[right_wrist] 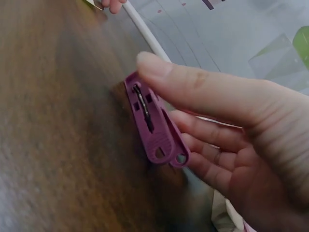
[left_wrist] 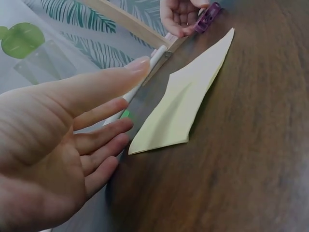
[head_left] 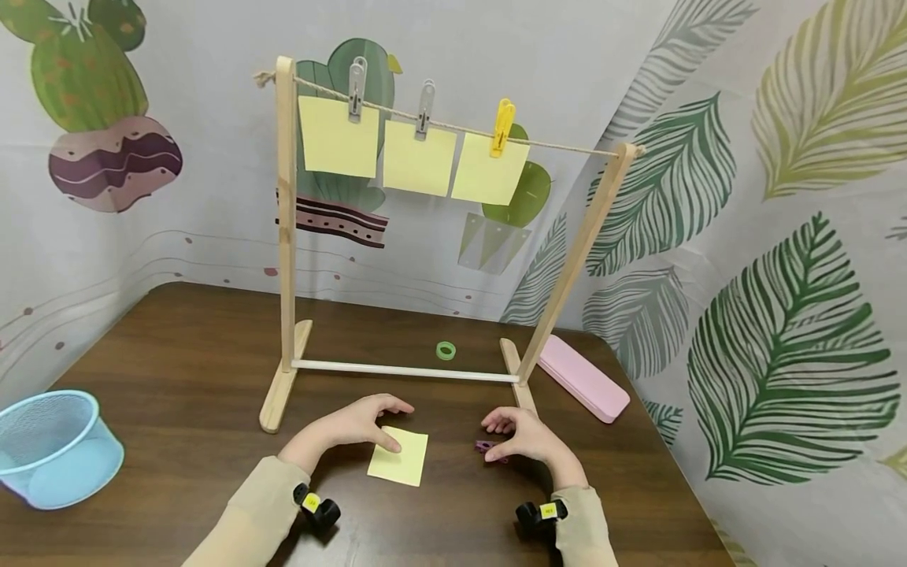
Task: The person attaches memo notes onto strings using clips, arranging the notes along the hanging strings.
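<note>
A yellow sticky note (head_left: 398, 465) lies on the brown table, its surface slightly bent in the left wrist view (left_wrist: 186, 104). My left hand (head_left: 350, 424) hovers at its upper left, thumb overlapping it in the head view, fingers loosely spread and holding nothing. Between thumb and fingers, my right hand (head_left: 527, 441) pinches a purple clothespin (right_wrist: 153, 125) with a metal spring, close over the table. Behind both hands, a string on a wooden stand (head_left: 286, 213) bears three yellow notes (head_left: 336, 146), clipped by two grey clothespins (head_left: 357, 90) and a yellow one (head_left: 501, 130).
A white crossbar (head_left: 404, 370) joins the stand's feet, with a green tape ring (head_left: 446, 350) behind it. At the right, a pink case (head_left: 584, 379) lies beside the stand. Far left stands a blue mesh basket (head_left: 78, 472). A patterned cloth hangs behind.
</note>
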Available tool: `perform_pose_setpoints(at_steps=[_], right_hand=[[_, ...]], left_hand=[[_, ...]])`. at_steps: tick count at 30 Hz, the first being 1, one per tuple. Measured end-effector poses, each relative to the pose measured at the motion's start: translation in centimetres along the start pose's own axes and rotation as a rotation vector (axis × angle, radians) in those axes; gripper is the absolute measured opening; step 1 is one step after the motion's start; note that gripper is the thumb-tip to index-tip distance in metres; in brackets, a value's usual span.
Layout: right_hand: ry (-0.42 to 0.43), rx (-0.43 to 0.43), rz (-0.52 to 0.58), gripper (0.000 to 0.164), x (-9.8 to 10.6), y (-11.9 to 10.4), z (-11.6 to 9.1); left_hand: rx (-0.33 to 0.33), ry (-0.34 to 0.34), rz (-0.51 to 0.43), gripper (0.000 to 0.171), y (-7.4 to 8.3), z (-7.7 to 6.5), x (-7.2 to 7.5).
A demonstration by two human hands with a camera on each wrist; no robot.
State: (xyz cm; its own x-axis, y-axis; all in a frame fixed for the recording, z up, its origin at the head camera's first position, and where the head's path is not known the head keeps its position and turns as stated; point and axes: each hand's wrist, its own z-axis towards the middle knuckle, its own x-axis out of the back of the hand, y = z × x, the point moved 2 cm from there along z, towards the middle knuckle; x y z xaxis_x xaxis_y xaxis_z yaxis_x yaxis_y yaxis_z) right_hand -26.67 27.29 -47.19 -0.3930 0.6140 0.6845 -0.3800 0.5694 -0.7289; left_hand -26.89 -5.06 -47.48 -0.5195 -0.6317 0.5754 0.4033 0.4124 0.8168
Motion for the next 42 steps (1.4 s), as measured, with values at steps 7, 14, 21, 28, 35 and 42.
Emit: perform_pose_setpoints(at_steps=[7,14,21,28,35,42], right_hand=[[-0.042,0.002,-0.043,0.039,-0.2,-0.4,0.0],[-0.029,0.007,-0.075,0.029,-0.4,-0.3,0.2],[0.008,0.033,-0.076,0.022,-0.5,-0.3,0.3],[0.090,0.061,-0.095,0.018,-0.8,-0.3,0.5],[0.126,0.057,-0.150,0.018,-1.0,-0.5,0.7],[0.148,0.049,-0.146,0.017,-1.1,-0.7,0.7]], left_hand=[[-0.016,-0.032,0.071,0.069,0.1,-0.2,-0.1],[-0.031,-0.042,0.151,0.069,0.2,-0.2,-0.4],[-0.042,-0.036,0.187,0.066,0.3,-0.2,-0.5],[-0.037,-0.021,0.173,0.062,0.5,-0.1,-0.5],[-0.065,0.023,0.246,0.061,0.6,0.2,-0.6],[-0.041,0.077,0.248,0.060,0.8,0.3,-0.5]])
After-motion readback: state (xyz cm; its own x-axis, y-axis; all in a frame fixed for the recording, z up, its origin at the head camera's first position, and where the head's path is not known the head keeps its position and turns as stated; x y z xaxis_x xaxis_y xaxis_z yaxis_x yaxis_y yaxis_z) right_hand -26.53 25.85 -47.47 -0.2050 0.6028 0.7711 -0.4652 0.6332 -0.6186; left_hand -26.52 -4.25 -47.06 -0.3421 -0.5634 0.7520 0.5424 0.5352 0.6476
